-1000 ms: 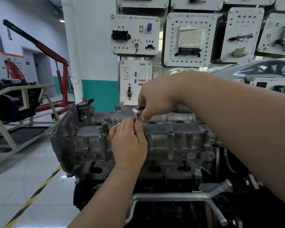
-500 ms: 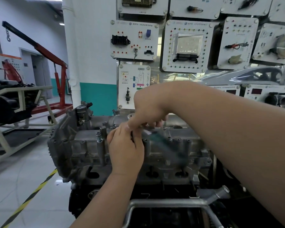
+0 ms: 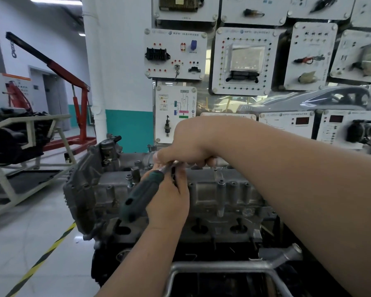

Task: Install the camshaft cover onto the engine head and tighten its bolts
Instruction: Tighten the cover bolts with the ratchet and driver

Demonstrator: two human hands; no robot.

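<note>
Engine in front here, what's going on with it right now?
A person appears to be tightening a bolt on the camshaft cover, which already sits on top of the engine. The right hand grips the head of a green-handled ratchet over the cover, while the left hand holds the tool just below its head. The handle points down and to the left. Another bolt, left of the hands, looks not fully seated.

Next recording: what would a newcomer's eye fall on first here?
The two hands at centre draw the eye first. The right hand and left hand meet at the head of a green-handled ratchet over the grey camshaft cover. Behind them, white training panels fill the wall, and a red engine hoist stands at far left.
</note>
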